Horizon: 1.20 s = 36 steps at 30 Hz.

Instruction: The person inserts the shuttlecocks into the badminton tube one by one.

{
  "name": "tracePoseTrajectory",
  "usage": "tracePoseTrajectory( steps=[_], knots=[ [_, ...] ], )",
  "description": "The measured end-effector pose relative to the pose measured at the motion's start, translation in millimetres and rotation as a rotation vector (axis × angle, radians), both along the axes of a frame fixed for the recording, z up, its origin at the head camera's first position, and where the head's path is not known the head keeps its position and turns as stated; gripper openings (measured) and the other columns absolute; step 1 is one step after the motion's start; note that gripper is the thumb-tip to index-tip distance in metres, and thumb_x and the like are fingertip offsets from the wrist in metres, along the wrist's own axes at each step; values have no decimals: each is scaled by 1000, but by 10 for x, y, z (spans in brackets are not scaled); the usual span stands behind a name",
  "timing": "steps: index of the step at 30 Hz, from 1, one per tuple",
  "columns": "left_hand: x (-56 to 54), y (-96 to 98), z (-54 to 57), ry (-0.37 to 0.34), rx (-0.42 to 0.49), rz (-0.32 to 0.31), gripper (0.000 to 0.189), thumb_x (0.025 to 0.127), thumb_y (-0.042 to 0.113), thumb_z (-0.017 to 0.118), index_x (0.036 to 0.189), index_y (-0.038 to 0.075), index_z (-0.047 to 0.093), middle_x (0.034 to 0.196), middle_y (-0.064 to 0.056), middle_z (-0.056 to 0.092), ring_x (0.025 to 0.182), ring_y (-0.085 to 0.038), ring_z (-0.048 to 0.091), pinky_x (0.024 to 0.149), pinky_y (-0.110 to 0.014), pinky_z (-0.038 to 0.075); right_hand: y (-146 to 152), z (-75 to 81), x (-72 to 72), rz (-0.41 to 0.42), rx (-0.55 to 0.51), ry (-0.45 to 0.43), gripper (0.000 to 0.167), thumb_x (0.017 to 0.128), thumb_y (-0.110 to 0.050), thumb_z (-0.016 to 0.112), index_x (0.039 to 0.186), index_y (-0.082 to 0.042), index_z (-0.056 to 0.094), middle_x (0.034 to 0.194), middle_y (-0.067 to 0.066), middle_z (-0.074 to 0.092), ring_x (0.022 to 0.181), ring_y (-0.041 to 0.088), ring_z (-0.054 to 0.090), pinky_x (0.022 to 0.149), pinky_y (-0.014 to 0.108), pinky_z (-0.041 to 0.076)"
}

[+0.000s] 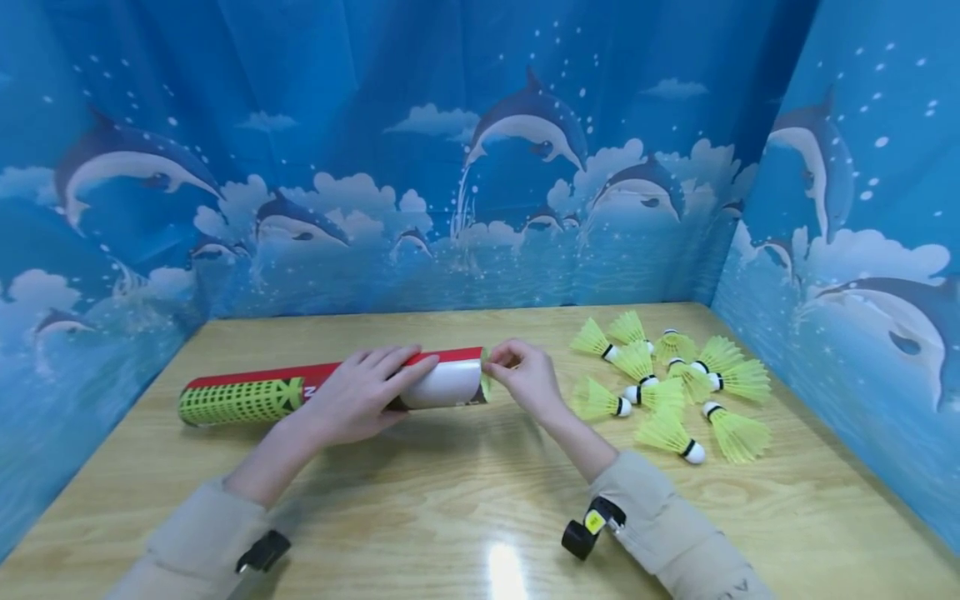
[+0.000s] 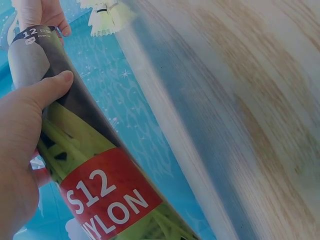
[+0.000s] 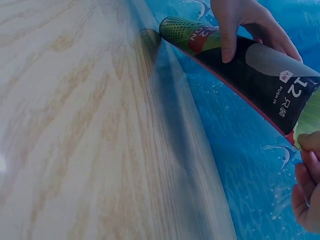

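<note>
A red, black and green shuttlecock tube point(image 1: 442, 385) lies almost level over the table, tilted up slightly at its right end. My left hand point(image 1: 358, 393) grips it around the middle, with the thumb point(image 2: 59, 86) along its printed side in the left wrist view. At the right end of the tube, a yellow-green shuttlecock skirt point(image 3: 311, 114) shows in the mouth. My right hand point(image 1: 527, 377) pinches the edge of that skirt between thumb and fingertips. The cork end of this shuttlecock is hidden inside the tube.
Several loose yellow shuttlecocks point(image 1: 664, 397) with white corks lie in a cluster to the right of my right hand. The wooden table point(image 1: 420, 508) is bordered by a blue dolphin-print cloth point(image 1: 360, 125) at the back and sides.
</note>
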<state>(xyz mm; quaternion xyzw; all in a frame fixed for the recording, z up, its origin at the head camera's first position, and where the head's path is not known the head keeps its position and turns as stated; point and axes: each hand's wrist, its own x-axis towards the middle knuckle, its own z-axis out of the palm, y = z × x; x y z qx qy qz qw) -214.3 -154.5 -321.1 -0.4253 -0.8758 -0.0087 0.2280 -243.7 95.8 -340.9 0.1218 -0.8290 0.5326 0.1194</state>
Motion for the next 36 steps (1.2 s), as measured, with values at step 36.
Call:
tracePoseTrajectory(
  steps=[36],
  knots=[
    [-48, -32, 4, -27, -7, 17, 89, 67, 31, 83, 142, 17, 36, 133, -15, 48, 115, -32, 49, 89, -53, 44, 785, 88, -26, 17, 252, -144, 25, 90, -23, 62, 106, -3, 65, 92, 8, 65, 76, 20, 60, 64, 32, 50]
  ],
)
